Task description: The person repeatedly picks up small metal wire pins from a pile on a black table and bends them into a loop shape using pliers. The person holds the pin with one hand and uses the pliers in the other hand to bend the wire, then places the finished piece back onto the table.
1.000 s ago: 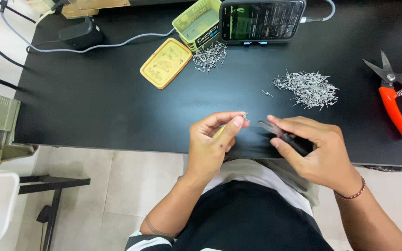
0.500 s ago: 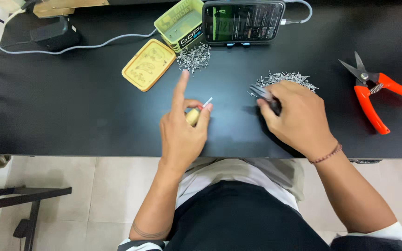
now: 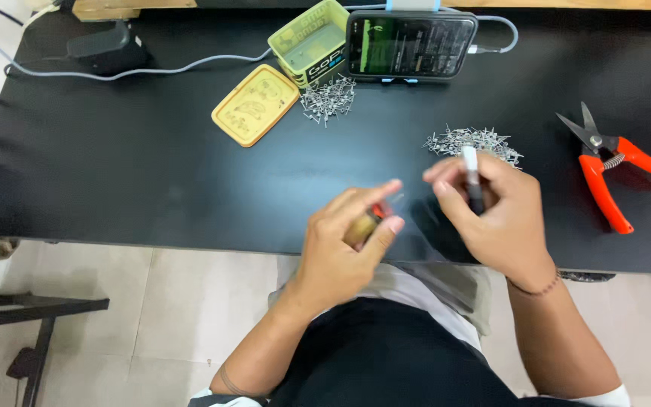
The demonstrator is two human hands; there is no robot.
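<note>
My left hand [image 3: 344,241] is closed on a small brown and orange object [image 3: 363,226] over the near edge of the black table [image 3: 137,173]. My right hand [image 3: 495,218] grips a slim dark tool with a white tip [image 3: 472,172], held upright just in front of a pile of small metal pins [image 3: 472,141]. The two hands are a little apart. What the brown object is exactly, I cannot tell, as it is blurred.
A second pile of pins [image 3: 329,98] lies by a yellow tin lid [image 3: 255,104] and an open green tin [image 3: 309,41]. A phone [image 3: 411,45] stands propped at the back with a cable. Red-handled cutters [image 3: 612,169] lie at the right. A black adapter [image 3: 107,47] sits back left.
Both hands have drawn back toward the near table edge from the pin pile. My left index finger, pointing up before, has folded down onto the small object.
</note>
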